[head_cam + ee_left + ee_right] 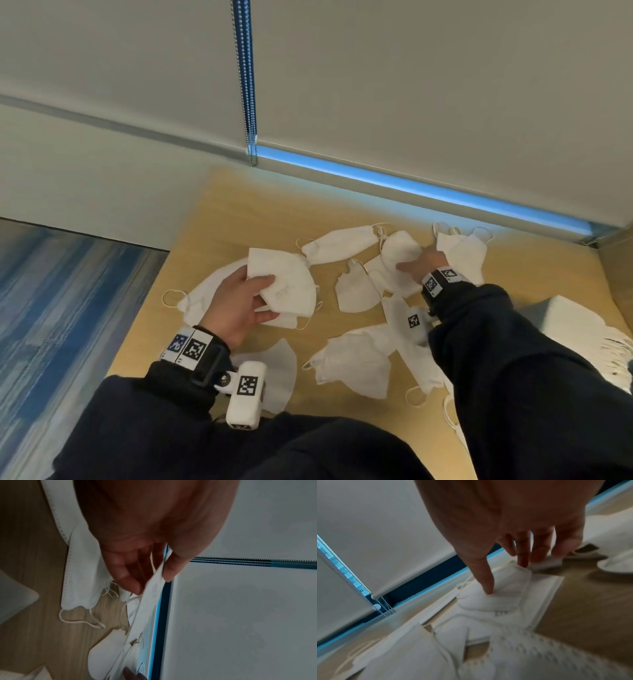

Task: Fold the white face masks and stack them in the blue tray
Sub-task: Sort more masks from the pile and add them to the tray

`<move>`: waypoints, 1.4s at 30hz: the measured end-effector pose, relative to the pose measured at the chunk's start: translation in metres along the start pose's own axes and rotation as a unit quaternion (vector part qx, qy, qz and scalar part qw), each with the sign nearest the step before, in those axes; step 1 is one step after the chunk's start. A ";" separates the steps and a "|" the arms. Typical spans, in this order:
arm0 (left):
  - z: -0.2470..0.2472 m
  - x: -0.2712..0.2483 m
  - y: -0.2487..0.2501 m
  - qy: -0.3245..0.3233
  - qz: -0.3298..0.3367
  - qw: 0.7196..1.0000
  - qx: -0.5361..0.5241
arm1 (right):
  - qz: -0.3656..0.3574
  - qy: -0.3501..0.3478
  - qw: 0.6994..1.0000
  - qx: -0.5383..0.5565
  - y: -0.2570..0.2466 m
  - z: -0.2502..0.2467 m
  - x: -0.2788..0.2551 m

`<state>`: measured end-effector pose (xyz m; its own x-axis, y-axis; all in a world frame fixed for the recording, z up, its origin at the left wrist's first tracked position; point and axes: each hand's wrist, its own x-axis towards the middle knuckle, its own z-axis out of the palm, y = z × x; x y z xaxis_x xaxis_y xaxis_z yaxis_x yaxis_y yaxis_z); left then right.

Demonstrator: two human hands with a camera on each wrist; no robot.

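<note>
Head view: left hand [239, 305] grips a folded mask [284, 287] lifted off the bench [239, 212], its long axis running from the thumb away toward the right hand [423, 265], whose straight fingers press a second mask [399, 250].

Left wrist view: thumb [175, 566] and fingers pinch the mask edge.

Right wrist view: fingertips [488, 588] rest on the mask; gathering step, grasp needed next. No blue tray visible.

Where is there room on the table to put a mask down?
Bare table lies between the far masks and the window ledge. The middle is crowded with masks around both hands.
</note>
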<state>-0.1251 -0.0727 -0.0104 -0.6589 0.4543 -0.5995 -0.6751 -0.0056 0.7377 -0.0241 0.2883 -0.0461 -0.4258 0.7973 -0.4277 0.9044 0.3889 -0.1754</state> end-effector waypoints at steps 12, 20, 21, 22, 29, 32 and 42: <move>-0.005 0.004 -0.005 0.073 0.074 0.994 -0.018 | 0.028 -0.051 0.822 0.566 -0.001 -0.030 -0.082; 0.052 -0.008 0.012 -0.001 0.097 0.990 -0.105 | 0.004 -0.197 0.700 0.687 -0.025 -0.003 -0.161; 0.059 -0.009 0.011 -0.010 0.103 0.991 -0.089 | -0.012 -0.214 0.694 0.687 -0.029 0.000 -0.169; 0.064 -0.009 0.009 -0.011 0.113 0.992 -0.059 | -0.029 -0.229 0.688 0.688 -0.032 0.004 -0.176; 0.060 -0.011 -0.013 0.004 0.221 0.949 0.225 | -0.117 -0.267 0.653 0.699 -0.031 0.016 -0.201; 0.060 -0.015 -0.016 -0.038 0.165 0.972 0.161 | -0.123 -0.287 0.643 0.700 -0.025 0.015 -0.206; 0.073 -0.033 -0.022 -0.086 0.201 0.959 0.180 | -0.067 -0.187 0.616 0.762 -0.013 0.009 -0.212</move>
<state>-0.0645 -0.0223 0.0156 -0.7561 0.6209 -0.2068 -0.1996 0.0822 0.9764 0.0548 0.1104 0.0386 -0.7216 0.5321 -0.4429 -0.0429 -0.6729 -0.7385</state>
